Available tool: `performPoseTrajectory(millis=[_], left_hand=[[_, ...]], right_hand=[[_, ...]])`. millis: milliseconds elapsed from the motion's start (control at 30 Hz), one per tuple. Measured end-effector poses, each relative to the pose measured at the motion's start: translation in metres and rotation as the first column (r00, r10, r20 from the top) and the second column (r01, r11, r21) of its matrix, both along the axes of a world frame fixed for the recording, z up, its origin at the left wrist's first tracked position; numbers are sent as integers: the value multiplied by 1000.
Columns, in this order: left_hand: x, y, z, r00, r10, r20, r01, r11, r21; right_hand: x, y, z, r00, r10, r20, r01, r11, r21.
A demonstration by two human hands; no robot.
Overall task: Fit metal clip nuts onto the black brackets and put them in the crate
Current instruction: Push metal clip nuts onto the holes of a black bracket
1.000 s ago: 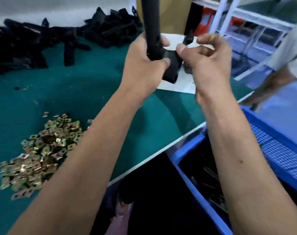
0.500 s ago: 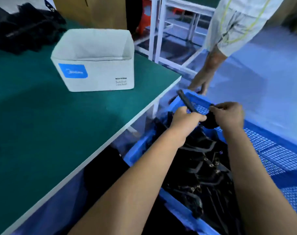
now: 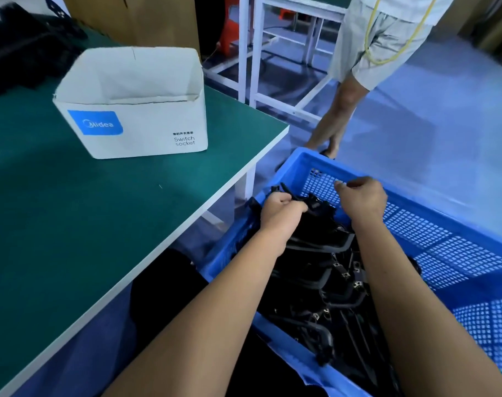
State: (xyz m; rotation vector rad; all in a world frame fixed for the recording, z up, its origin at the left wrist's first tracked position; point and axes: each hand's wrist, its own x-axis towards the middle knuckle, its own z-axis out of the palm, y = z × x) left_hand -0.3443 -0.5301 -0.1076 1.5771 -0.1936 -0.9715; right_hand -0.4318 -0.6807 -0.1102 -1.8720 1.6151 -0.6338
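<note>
Since half a second ago, both hands have dropped lower into the blue crate (image 3: 315, 164), and my right hand (image 3: 361, 199) has come off the bracket it was sharing with the left. My left hand (image 3: 281, 209) now grasps the black bracket (image 3: 310, 203) alone, fingers curled round its bar, with the part's end lying just above the pile of finished brackets (image 3: 324, 276).

My right hand hovers beside the far mesh wall, fingers curled in with the fingertips pinched together; I see nothing between them, though a small item there would be too small to tell.

Status: the bracket is inside the crate's outline and touching or nearly touching the pile. I judge the deposit step close to complete; only the left hand's release remains.

Metal clip nuts (image 3: 344, 275) show on several stacked brackets, so earlier units appear correctly fitted.

The counter (image 3: 72, 224) carries a white cardboard box (image 3: 135, 124) and loose unfitted black parts (image 3: 23, 61) at its far corner. Another person's legs (image 3: 338, 118) stand beyond the crate.
</note>
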Motion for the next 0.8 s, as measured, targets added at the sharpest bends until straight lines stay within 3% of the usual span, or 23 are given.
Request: performPoseTrajectory(millis=[100,233,367,467,567,667,800], left_hand=[[9,3,26,968,65,243,-50,996,-68],[27,23,80,848,257,464,-111,942,-318],[60,75,126,707,455,541,-157,847,-507],[97,131,144,626,577,525,-286,795,-534],[140,196,143,505,667,548,-453,745,-489],[176,278,134,323,720,614,-612,654,-444],[208,379,120,239,724,647,-787,535,-308]], right_hand=[[19,16,37,997,45,70,-35,990,-137],[53,59,87,961,174,213,-97,939,-331],[94,128,122,823,464,328,-223,794,-565],[129,192,129,670,673,314,-341,655,-674],[172,255,124,535,805,255,-531,556,-640],[220,329,120,379,917,120,-747,380,-545],[275,416,121,159,982,-102,-929,114,-352]])
